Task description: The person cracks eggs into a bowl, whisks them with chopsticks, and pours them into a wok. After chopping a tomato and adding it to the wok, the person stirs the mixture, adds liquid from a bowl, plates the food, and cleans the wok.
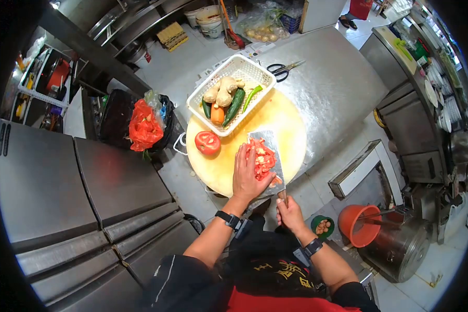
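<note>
My right hand (pixel 289 212) grips the handle of a broad cleaver (pixel 270 143), whose flat blade lies over the round yellow cutting board (pixel 286 122). A pile of chopped tomato pieces (pixel 263 157) rests on the blade. Flat and with fingers together, my left hand (pixel 248 176) presses against the left side of that pile. A halved tomato (pixel 207 142) sits cut side up on the board to the left. Behind it stands a white basket (pixel 257 70) holding ginger, a carrot, cucumbers and a green chilli.
Black scissors (pixel 282 69) lie on the steel table (pixel 333 83) behind the basket. A bin with a red bag (pixel 144 129) stands left of the board. Steel drawers (pixel 99 208) fill the left; an orange bucket (pixel 360 224) and a steel pot (pixel 400 249) sit on the right.
</note>
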